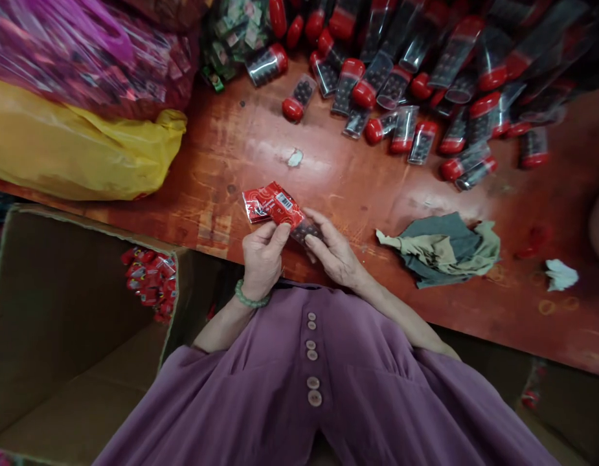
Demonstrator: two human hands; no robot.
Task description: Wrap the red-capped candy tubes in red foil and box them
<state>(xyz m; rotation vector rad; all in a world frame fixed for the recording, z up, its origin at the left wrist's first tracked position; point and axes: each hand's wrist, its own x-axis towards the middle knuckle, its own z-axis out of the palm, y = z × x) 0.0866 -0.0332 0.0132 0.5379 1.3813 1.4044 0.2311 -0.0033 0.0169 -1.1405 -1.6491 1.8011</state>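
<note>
While a heap of red-capped clear tubes (425, 84) crowds the far side of the worn red bench (357, 188), a person in a purple buttoned top (313, 382) works at its near edge with both hands drawn close together. The left hand (261, 259), a pale green bead bracelet (249, 299) at the wrist, pinches the lower edge of a small red packet (272, 202); the right hand (334, 254) closes its fingers on the same item from the other side, where a clear section filled with dark round beads (306, 231) shows between the two thumbs. The packet is glossy red with white markings and a white barcode label, its upper end crinkled and lifted just above the bench surface, tilted up and away from the person. Whether the red wrapper and the bead-filled clear part are one piece or two cannot be made out.

At the person's left, an open cardboard box (51, 310) stands below the bench edge, with a cluster of similar red packets (151, 278) lying against its inner wall. A yellow plastic bag (80, 149) slumps on the bench's far left, under a pink-and-red printed bag (85, 52). To the right of the hands lies a crumpled grey and tan cloth (445, 249), and farther right a small white scrap (560, 274).
</note>
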